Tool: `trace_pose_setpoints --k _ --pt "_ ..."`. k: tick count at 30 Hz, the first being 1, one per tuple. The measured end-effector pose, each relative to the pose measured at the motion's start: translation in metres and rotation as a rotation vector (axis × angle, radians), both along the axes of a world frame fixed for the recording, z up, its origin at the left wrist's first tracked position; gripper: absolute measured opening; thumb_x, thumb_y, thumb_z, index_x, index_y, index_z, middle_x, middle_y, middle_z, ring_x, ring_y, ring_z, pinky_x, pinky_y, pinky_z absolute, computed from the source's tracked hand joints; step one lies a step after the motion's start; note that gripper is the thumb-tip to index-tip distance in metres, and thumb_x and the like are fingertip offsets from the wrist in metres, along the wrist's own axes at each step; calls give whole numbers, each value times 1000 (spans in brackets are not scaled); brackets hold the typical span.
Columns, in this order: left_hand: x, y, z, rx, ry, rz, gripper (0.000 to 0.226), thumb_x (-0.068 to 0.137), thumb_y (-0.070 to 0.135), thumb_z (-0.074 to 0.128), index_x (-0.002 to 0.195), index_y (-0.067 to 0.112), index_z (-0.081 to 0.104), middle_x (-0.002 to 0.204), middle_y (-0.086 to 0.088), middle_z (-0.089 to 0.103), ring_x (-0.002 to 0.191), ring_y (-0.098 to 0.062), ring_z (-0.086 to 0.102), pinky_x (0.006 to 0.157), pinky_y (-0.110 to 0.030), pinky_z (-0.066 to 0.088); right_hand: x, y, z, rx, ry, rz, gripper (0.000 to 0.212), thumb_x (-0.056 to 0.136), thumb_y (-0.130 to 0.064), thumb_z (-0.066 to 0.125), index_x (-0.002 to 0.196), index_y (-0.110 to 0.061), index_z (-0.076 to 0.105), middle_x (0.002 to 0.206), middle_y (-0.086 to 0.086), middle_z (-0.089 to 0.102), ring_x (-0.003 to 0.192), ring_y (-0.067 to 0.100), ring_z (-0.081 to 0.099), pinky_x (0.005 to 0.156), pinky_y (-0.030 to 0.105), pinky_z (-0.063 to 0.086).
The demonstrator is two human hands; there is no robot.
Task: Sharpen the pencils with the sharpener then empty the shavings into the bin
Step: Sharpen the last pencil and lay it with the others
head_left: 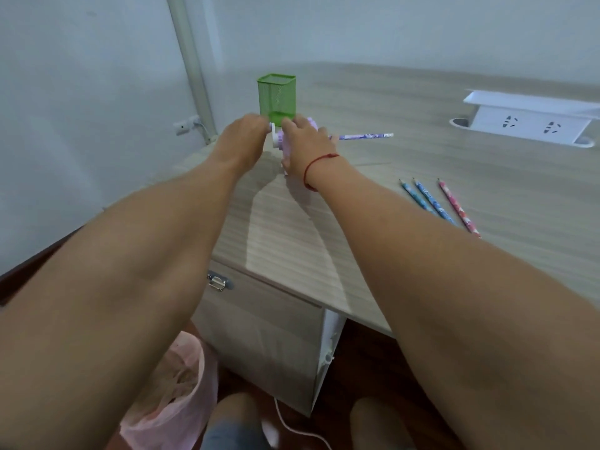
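Note:
A pink crank sharpener (pixel 287 147) stands on the desk (pixel 406 177) near its left end. My right hand (pixel 306 141) lies over its top and grips it. My left hand (pixel 243 139) pinches the white crank handle (pixel 275 134) on the sharpener's left side. A purple patterned pencil (pixel 365 136) sticks out of the sharpener's right side, lying level. Three sharpened pencils (pixel 438 203), two blue and one pink, lie side by side on the desk to the right. A bin with a pink bag (pixel 175 378) stands on the floor below the desk's left end.
A green mesh pen cup (pixel 277 97) stands just behind the sharpener. A white socket box (pixel 532 120) sits at the far right of the desk. A drawer unit (pixel 259 332) is under the desk, and a white cable (pixel 298 430) runs across the floor.

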State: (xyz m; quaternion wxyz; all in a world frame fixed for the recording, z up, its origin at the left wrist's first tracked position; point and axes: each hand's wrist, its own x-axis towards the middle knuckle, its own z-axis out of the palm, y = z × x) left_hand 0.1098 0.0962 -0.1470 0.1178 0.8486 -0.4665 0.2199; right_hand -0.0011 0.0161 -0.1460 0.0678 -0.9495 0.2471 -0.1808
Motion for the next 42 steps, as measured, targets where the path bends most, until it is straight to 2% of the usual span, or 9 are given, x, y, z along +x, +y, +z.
trace_pose_setpoints --k 8,14,19,24,29,33,37,42 --pt "-4 4 6 -32 -21 34 21 99 6 36 104 -4 54 106 -26 58 96 -43 57 76 -47 45 -5 1 2 -21 4 43 49 91 -16 56 137 -20 39 144 2 35 126 36 43 107 57 33" --pt "-6 5 8 -31 -50 16 21 99 4 36 103 -4 55 105 -26 58 96 -42 56 76 -46 43 -2 1 2 -18 10 17 50 91 -15 55 138 -22 38 145 2 34 127 35 42 108 58 29" --pt "-11 7 28 -59 -24 -58 33 103 21 28 107 -1 52 108 -24 57 99 -38 54 80 -46 41 7 -5 4 22 -4 -11 41 93 -15 49 133 -18 43 141 8 39 128 36 42 107 58 32" --pt "-25 35 9 -45 -73 -132 24 100 12 35 105 -1 54 104 -25 58 96 -40 56 75 -45 41 11 -1 5 -9 13 -34 38 94 -18 47 132 -18 44 141 10 39 130 37 39 106 56 34" --pt "-42 39 -8 -7 40 -71 24 99 11 37 103 -2 57 107 -26 60 99 -40 57 79 -47 40 12 -2 3 -18 35 -16 43 91 -14 52 133 -17 42 144 9 36 135 35 36 107 57 33" --pt "-41 38 -6 71 40 -60 22 98 10 40 99 -1 59 103 -26 61 95 -41 60 76 -44 43 16 -4 5 -23 42 -5 41 90 -13 54 130 -15 45 140 11 40 132 35 39 106 57 36" --pt "-33 37 -15 104 113 -83 23 96 12 43 96 1 63 99 -24 63 90 -38 61 77 -42 46 20 -9 6 -25 93 22 52 85 -12 62 134 -12 42 141 12 40 132 36 40 106 52 38" --pt "-14 22 -25 155 190 -83 27 95 18 43 94 1 65 103 -26 65 95 -40 62 84 -43 50 20 -18 3 -67 41 87 42 89 -14 56 129 -11 44 137 12 42 129 35 43 105 50 39"
